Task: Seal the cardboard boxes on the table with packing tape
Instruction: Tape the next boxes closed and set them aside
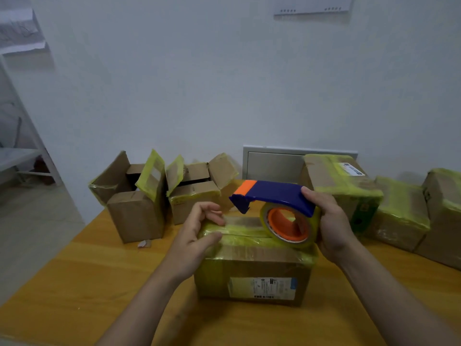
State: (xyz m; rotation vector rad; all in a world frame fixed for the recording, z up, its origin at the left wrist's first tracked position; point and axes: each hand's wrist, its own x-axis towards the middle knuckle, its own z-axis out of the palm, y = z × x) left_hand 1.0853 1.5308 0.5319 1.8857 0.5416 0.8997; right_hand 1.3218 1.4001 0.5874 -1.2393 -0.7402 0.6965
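Right grip [333, 221] holds a blue tape dispenser [274, 193] atop a cardboard box [252, 268] on the table [87, 283]; left grip [194, 236] clasps the box's taped edge.

The tape dispenser [274, 192] is dark blue with an orange front section and orange hub [273, 224]; its tape roll [291, 244] is translucent yellow. The front box [252, 267] and the other boxes [134, 216] are brown cardboard banded in yellow-green tape, and the label [262, 287] is white with black print, a barcode and a blue edge. The table [87, 270] is orange-yellow wood grain; the wall [224, 83] is plain white.
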